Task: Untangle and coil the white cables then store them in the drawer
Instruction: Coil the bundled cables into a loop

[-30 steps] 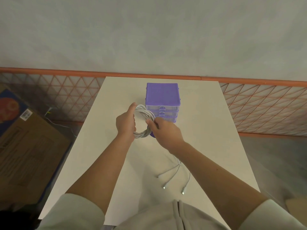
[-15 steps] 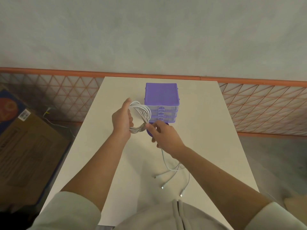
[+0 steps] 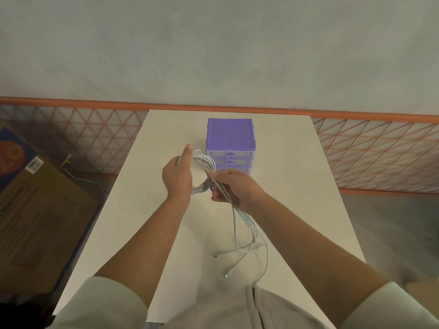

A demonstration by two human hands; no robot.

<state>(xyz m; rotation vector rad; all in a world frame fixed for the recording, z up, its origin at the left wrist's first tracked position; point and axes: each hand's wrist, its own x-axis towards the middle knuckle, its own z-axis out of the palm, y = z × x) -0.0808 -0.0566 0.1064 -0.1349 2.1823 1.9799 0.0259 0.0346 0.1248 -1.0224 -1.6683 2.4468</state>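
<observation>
Cables [image 3: 204, 170], smooth white round coil.

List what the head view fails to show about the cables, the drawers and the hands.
- White cables: how many strands, too fine and bundled.
- Cable plugs: type, too small.
- Purple drawer unit: its lowest front, hidden behind the right hand; contents unreadable.
- Left hand: fingertips, hidden behind its own back and the coil.

Pale plaster wall [image 3: 213, 43], orange trim, triangle-lattice panel [image 3: 380, 157]; white table [image 3: 297, 186]; cardboard box [image 3: 35, 222] on floor, left.
</observation>
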